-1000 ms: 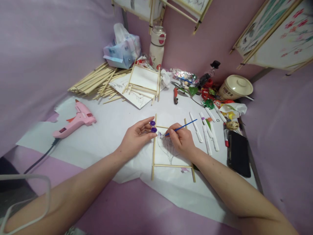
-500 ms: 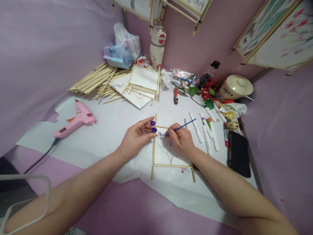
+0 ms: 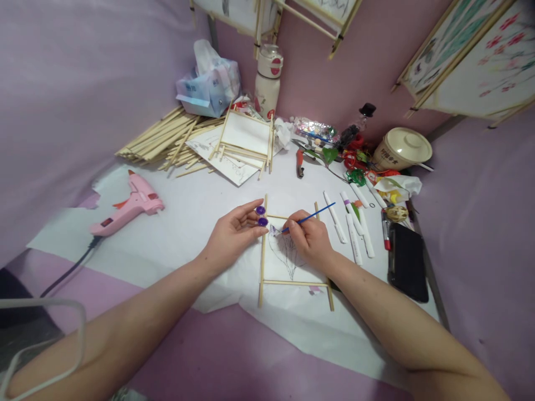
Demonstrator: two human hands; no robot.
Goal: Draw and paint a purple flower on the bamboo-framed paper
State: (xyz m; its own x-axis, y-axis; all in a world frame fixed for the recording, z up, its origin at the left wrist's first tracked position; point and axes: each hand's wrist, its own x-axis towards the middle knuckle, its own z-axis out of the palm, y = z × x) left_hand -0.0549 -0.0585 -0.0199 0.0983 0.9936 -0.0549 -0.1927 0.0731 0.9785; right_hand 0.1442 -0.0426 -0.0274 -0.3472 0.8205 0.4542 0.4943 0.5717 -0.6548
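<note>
Two small round purple paint pots (image 3: 262,221) sit between the fingers and thumb of my left hand (image 3: 236,231), at the left stick of a wooden frame (image 3: 262,262). My right hand (image 3: 310,236) is closed round a thin blue paintbrush (image 3: 315,213), its handle pointing up to the right. The brush's tip is at the white sheet (image 3: 278,267) inside the frame, beside a small purple patch near the upper left. Dark drawn lines run down the sheet and meet near its bottom. My right hand covers part of the drawing.
A pink glue gun (image 3: 131,206) lies at left, near a pile of wooden sticks (image 3: 161,136). Behind stand a tissue pack (image 3: 211,86) and a bottle (image 3: 267,83). White markers (image 3: 353,236), a black phone (image 3: 408,262) and a lidded tub (image 3: 403,149) are at right.
</note>
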